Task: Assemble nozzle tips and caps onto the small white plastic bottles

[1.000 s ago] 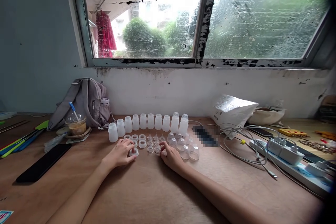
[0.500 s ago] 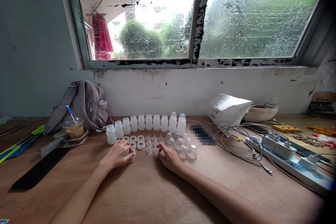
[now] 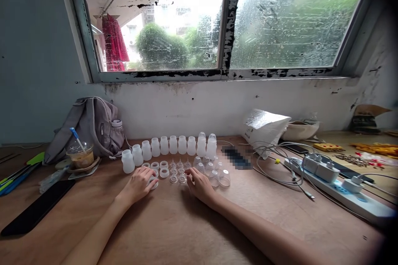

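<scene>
Frosted, matt plastic bottles (image 3: 127,162) — clear, glossy plastic domes (image 3: 224,178) — on smooth brown wood tabletop (image 3: 174,223).

Beyond the hands (image 3: 168,184), a curved row of bottles (image 3: 164,145) stands on the worktop (image 3: 174,227), its right end just behind the clear domes (image 3: 224,178). Rings (image 3: 164,172) lie at and beside the left hand (image 3: 137,183); the nipples (image 3: 173,179) sit between the hands, next to the right hand (image 3: 200,185), with the domes to its right. Farther left are the cup (image 3: 81,157) and backpack (image 3: 96,126); well right, what seems a power strip (image 3: 342,190).
</scene>
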Motion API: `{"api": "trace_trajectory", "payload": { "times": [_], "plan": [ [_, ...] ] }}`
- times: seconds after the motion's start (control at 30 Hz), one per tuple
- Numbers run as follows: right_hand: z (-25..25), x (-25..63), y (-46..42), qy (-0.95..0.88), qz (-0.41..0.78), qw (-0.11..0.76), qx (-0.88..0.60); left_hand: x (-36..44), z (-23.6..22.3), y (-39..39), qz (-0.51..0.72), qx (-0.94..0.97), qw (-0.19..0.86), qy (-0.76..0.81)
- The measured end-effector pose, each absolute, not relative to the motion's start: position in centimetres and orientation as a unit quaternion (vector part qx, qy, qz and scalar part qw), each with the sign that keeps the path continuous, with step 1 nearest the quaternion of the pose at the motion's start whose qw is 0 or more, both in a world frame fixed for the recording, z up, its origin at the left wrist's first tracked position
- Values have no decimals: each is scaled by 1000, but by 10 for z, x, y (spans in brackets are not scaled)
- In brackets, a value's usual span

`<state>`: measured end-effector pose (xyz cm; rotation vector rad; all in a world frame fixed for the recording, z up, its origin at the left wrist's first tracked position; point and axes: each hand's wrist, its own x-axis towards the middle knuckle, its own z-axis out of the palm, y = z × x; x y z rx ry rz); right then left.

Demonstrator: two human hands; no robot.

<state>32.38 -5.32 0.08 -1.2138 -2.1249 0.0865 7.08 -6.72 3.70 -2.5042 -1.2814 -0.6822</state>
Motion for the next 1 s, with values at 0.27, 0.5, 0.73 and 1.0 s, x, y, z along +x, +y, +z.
{"api": "trace_trajectory", "payload": {
  "times": [0.27, 0.5, 0.73, 1.0],
  "plan": [
    [66, 350, -4, -786, -110, 371, -481, 87, 30, -72, -280, -872, 90, -391],
    [96, 388, 66, -733, -228, 205, -608, 100, 28, -81, -263, -887, 63, -375],
    [68, 384, 68, -745, -221, 290, -558, 103, 28, -83, -276, -890, 70, -355],
    [85, 374, -3, -718, -95, 558, -405, 109, 27, -89, -336, -876, 53, -342]
  ]
}}
